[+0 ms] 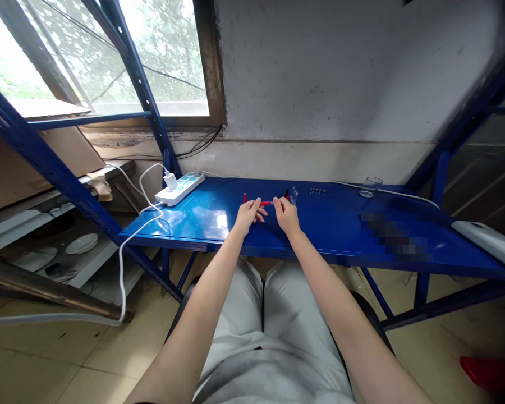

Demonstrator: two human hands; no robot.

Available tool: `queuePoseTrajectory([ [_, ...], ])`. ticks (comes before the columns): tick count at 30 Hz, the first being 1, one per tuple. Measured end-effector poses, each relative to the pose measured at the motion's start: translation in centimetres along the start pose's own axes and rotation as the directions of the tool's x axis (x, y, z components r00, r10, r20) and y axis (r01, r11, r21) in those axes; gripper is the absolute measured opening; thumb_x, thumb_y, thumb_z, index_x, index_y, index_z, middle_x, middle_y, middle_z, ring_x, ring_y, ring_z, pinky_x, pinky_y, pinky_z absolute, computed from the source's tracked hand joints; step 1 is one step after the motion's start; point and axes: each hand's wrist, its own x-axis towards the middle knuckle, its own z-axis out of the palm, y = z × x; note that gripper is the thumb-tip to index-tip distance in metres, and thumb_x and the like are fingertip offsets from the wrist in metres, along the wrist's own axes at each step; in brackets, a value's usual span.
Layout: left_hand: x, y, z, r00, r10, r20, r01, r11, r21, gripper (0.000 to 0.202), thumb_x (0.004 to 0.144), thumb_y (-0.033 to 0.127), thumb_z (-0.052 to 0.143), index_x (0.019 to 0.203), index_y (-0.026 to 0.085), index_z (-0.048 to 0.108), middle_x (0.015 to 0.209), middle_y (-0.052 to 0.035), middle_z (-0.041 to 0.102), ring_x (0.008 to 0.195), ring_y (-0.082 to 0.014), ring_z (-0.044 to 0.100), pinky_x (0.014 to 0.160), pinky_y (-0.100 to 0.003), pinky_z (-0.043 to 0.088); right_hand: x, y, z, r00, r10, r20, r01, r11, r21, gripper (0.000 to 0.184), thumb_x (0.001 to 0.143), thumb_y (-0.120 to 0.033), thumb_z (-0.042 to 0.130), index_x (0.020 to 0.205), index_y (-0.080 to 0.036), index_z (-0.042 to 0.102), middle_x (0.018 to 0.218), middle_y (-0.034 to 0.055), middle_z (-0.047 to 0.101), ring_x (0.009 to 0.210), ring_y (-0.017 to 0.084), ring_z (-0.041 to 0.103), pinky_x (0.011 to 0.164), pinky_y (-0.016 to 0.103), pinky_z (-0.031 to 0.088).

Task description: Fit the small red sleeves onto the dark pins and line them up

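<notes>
Both hands meet over the blue table (185,216) around a slim red pen-like stick (266,203). My left hand (249,214) pinches its left end between thumb and fingers. My right hand (286,213) is closed on the right end, where a paler section shows by the fingertips. Just beyond my left hand stands a small red cap-like piece (244,198). Behind my right hand are a black piece (287,193) and several clear tube-like pieces (293,197), partly hidden. Farther right, several tiny metallic pieces (317,191) lie in a row.
A white power strip (180,188) with a plugged-in cord is at the table's left. On the right are a clear glass (370,186), a blurred dark object (393,235) and a white device (488,241). Blue frame posts (145,84) rise at both sides.
</notes>
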Motion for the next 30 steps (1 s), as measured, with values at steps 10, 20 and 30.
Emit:
queuePoseTrajectory([
  [10, -0.1, 0.2, -0.4, 0.996, 0.037, -0.087, -0.043, 0.996, -0.076, 0.043, 0.071, 0.054, 0.06, 0.083, 0.013, 0.062, 0.072, -0.0071, 0.065, 0.043, -0.0065, 0.052, 0.038, -0.017, 0.03, 0.1, 0.0, -0.2, 1.0, 0.015, 0.014, -0.015, 1.0, 0.016, 0.048, 0.089, -0.057, 0.021, 0.079, -0.021, 0.052, 0.062, 0.0009, 0.053, 0.056, 0.013, 0.048, 0.056, 0.023, 0.035],
  [20, 0.3, -0.3, -0.6, 0.978, 0.088, -0.19, -0.109, 0.989, -0.103, 0.039, 0.068, 0.045, 0.066, 0.09, 0.013, 0.06, 0.069, -0.002, 0.061, 0.042, -0.0043, 0.048, 0.038, -0.017, 0.03, 0.6, 0.9, 0.8, 0.983, -0.026, 0.181, 0.02, 0.999, 0.033, 0.027, 0.088, -0.038, 0.04, 0.097, -0.02, 0.058, 0.091, 0.0062, 0.063, 0.073, 0.016, 0.057, 0.066, 0.025, 0.042],
  [30, 0.3, -0.3, -0.7, 0.872, 0.236, -0.43, -0.225, 0.971, 0.077, 0.026, 0.078, 0.039, 0.057, 0.086, 0.015, 0.055, 0.073, -0.0021, 0.06, 0.039, -0.0034, 0.043, 0.039, -0.019, 0.036, 0.9, 1.7, 0.8, 0.997, -0.033, 0.066, 0.035, 0.999, -0.031, 0.021, 0.085, -0.033, 0.046, 0.089, -0.018, 0.062, 0.093, 0.0082, 0.058, 0.079, 0.017, 0.055, 0.067, 0.027, 0.043],
])
